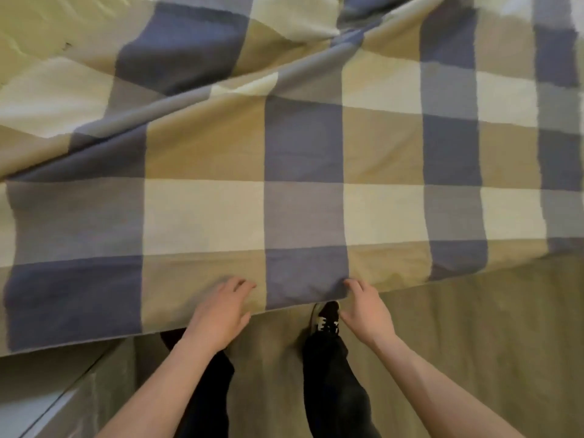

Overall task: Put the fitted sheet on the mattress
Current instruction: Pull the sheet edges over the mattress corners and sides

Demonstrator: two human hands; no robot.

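A checked sheet (303, 159) in blue, tan and cream squares lies spread over the bed and fills most of the view. Long folds run across it from the upper right toward the left. Its near edge hangs over the bed's side in front of me. My left hand (221, 314) rests on that hanging edge with fingers spread. My right hand (366, 311) pinches the edge at the corner of a blue square, fingertips on the cloth. The mattress itself is hidden under the sheet.
Tan carpet (474, 336) lies under the hanging edge. My legs in dark trousers (331, 384) and a black-and-white shoe (327, 317) stand close to the bed. A pale furniture edge (41, 403) shows at the lower left.
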